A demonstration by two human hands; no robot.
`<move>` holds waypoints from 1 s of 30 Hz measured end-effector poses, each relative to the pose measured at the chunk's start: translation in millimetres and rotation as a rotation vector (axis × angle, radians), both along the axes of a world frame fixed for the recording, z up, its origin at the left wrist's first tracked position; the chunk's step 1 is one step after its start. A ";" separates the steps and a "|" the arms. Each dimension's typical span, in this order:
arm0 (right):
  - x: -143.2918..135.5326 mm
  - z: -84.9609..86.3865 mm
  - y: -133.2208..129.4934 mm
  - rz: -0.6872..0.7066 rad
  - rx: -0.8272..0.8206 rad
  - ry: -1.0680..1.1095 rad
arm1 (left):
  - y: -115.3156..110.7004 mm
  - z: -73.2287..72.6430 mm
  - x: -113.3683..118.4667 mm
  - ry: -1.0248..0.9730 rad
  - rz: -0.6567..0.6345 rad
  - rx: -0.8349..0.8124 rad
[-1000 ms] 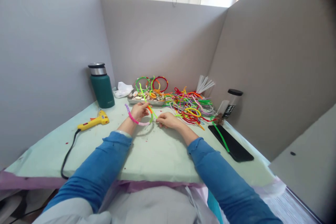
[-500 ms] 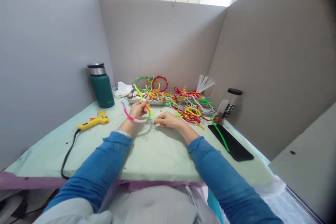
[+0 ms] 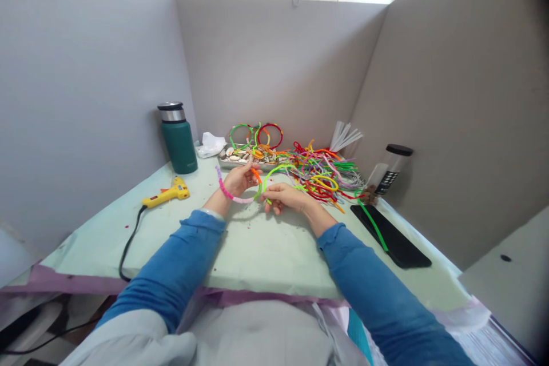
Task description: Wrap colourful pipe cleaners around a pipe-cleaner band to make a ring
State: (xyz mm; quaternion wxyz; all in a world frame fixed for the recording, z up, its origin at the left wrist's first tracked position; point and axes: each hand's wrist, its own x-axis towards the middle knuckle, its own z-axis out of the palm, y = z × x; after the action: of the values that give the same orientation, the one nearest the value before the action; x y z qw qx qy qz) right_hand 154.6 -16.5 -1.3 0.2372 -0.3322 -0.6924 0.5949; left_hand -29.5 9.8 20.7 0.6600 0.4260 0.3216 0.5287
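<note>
- Change, strip: the yellow-green pipe cleaner [image 3: 274, 170] ran nearly straight across the left hand [image 3: 240, 181] in the earlier frames, with its upper end over the tray [image 3: 229, 163]. It is now clear of the left hand and forms an arc on the right hand's side, its far end directed towards the pipe cleaner pile [image 3: 319, 174].
- Change, view: the bottle [image 3: 180, 147], the glue gun [image 3: 168, 194] and the tray all appear further right in the view. Their arrangement on the worktop [image 3: 274, 251] is the same.
- No change, band: the curved multicoloured band [image 3: 242, 200] is at the left hand, as before. Section order is purple, magenta, pale pink, green, orange.
- Left hand: fingers curled, pinching the band at its orange section. The purple end stands free on the outer side of the wrist; the pale pink section curves below the hand.
- Right hand [image 3: 286, 199]: thumb and index fingers pinching the yellow-green pipe cleaner near its lower end. A short tip projects below the grip; the remaining fingers are loosely bent.
- Relative position: the pinched part of the pipe cleaner is just beside the green section of the band. Contact between the two cannot be determined. The arc passes above the right fingers, and contact of its far end with the pile cannot be determined.
</note>
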 end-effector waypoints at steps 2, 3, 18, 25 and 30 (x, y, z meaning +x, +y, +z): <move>0.3 0.1 -0.3 0.006 0.004 -0.005 | 0.8 -1.2 -0.7 -0.017 -0.018 0.020; 0.2 0.5 -1.0 0.022 0.012 -0.018 | 1.2 -1.7 -1.0 -0.029 -0.027 0.033; -4.7 0.8 -4.3 0.066 0.161 -0.147 | -0.6 -1.1 -0.2 -0.062 -0.087 0.112; -0.5 -1.8 9.0 -0.478 0.217 0.000 | -3.8 -2.0 4.4 0.059 -0.168 0.113; -0.5 -0.3 13.1 -0.579 0.270 0.155 | -6.8 -8.4 9.8 0.204 -0.227 0.131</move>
State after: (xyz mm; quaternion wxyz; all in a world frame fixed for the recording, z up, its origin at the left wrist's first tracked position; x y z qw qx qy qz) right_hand 154.1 -3.4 -1.6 0.4902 -0.4345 -0.6220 0.4290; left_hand -19.7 3.0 12.2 0.6503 0.5532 0.3015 0.4245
